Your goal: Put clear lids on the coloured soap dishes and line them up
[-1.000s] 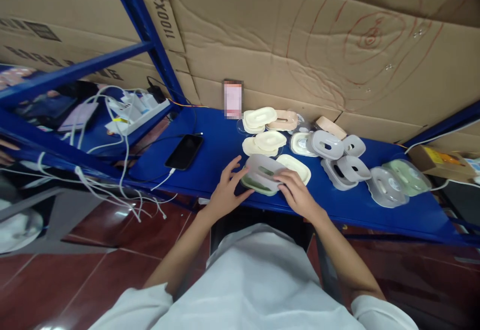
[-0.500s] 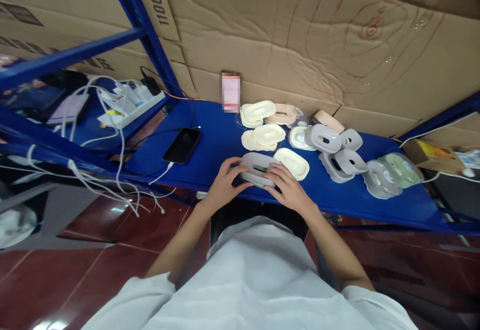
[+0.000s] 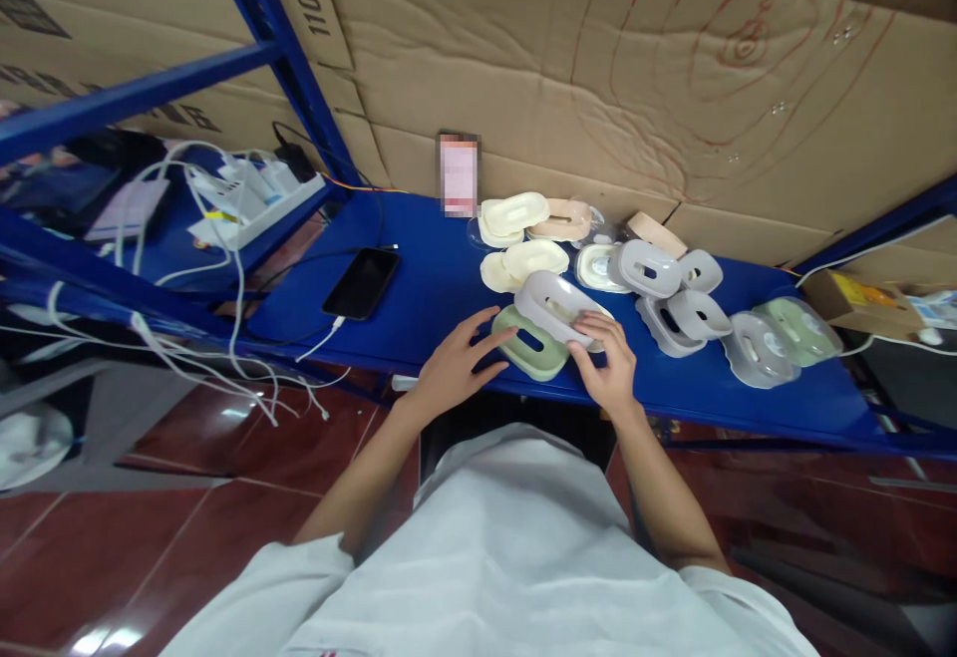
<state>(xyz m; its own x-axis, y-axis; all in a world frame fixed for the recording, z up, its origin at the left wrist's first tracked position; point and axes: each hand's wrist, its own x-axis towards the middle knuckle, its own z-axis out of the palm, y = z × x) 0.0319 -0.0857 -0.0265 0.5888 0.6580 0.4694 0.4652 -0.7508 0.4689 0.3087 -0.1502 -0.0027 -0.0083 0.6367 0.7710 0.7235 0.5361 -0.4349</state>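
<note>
My right hand (image 3: 607, 363) grips the right end of a grey soap dish (image 3: 549, 303) with a slot in its middle. That dish is tilted, raised at its left end, and hides most of a cream dish beneath it. A green soap dish (image 3: 534, 350) with a dark slot lies on the blue shelf near its front edge, partly overlapped by the grey one. At the green dish's left end is my left hand (image 3: 464, 363), fingers spread and its fingertips touching or almost touching the rim.
Cream dishes (image 3: 534, 260) and a peach dish (image 3: 564, 218) lie behind my hands. Several grey dishes (image 3: 649, 273) are piled to the right, beside clear-covered ones (image 3: 767, 348). A black phone (image 3: 361, 283) on a white cable lies left; another phone (image 3: 458, 176) leans against the cardboard (image 3: 523, 69).
The grey dish has come off the green one, moving right and back in my right hand. My left hand has let go of the grey dish and spread its fingers. The green dish is now exposed.
</note>
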